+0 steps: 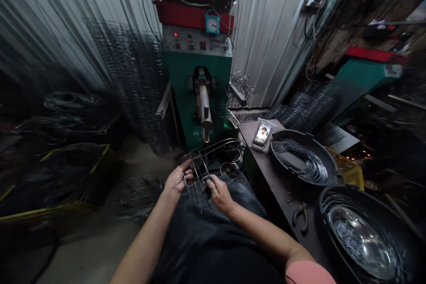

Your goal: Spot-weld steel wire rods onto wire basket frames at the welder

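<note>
Between my hands is a small wire rack (197,182) of thin metal rods, held above my lap. My left hand (179,178) grips its left side, fingers curled round the rods. On its right side my right hand (218,193) is closed with thumb and fingers pressed together; a dark thing under those fingers is too dim to name. Just beyond the rack stands a green spot welding machine (179,93), its electrode arm (205,111) pointing down toward the rack. Long bent wires (226,142) reach out to the right behind the rack.
On the bench (262,168) at right lie a phone (262,135), pliers (300,218), a black pan of wire rings (299,159) and another pan (333,230) holding a steel bowl (379,248) of small metal pieces. Stacked wire frames (133,80) stand at left, near a yellow-edged crate (56,211).
</note>
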Tool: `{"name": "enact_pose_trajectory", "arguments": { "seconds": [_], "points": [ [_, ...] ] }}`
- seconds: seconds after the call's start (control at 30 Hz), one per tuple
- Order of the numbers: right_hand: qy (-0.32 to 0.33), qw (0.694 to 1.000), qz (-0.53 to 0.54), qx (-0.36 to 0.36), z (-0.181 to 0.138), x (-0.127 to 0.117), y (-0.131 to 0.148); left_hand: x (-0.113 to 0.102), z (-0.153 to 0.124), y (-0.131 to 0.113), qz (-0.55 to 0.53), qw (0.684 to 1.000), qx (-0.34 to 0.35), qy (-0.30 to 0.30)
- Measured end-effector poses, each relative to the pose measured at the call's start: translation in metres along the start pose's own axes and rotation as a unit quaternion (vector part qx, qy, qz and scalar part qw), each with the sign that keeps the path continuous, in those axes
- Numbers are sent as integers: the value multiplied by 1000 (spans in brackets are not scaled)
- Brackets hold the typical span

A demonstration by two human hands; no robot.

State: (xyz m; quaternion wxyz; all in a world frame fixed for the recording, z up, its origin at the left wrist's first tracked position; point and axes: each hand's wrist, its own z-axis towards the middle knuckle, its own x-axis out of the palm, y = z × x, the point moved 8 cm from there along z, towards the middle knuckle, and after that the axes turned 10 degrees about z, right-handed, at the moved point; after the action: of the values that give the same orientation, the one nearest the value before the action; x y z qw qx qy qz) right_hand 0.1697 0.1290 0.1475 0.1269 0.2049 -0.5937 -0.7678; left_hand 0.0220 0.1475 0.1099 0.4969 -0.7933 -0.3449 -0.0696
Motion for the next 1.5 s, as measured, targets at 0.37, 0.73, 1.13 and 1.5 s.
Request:
{"name": "enact_pose_trajectory", "arguments": {
  "seconds": [0.37,0.73,1.13,1.5],
  "points": [
    [-79,993,83,22,58,-47,-65,21,33,-11,-35,982,157,-98],
    [-66,991,107,51,84,-55,-78,25,52,-18,-43,971,188,-143],
    [-24,986,153,62,85,-45,-82,25,53,-23,16,975,173,-137],
    [-43,994,98,8,26,-22,-33,-42,-19,2,290,924,243,-54]
  ]
}}
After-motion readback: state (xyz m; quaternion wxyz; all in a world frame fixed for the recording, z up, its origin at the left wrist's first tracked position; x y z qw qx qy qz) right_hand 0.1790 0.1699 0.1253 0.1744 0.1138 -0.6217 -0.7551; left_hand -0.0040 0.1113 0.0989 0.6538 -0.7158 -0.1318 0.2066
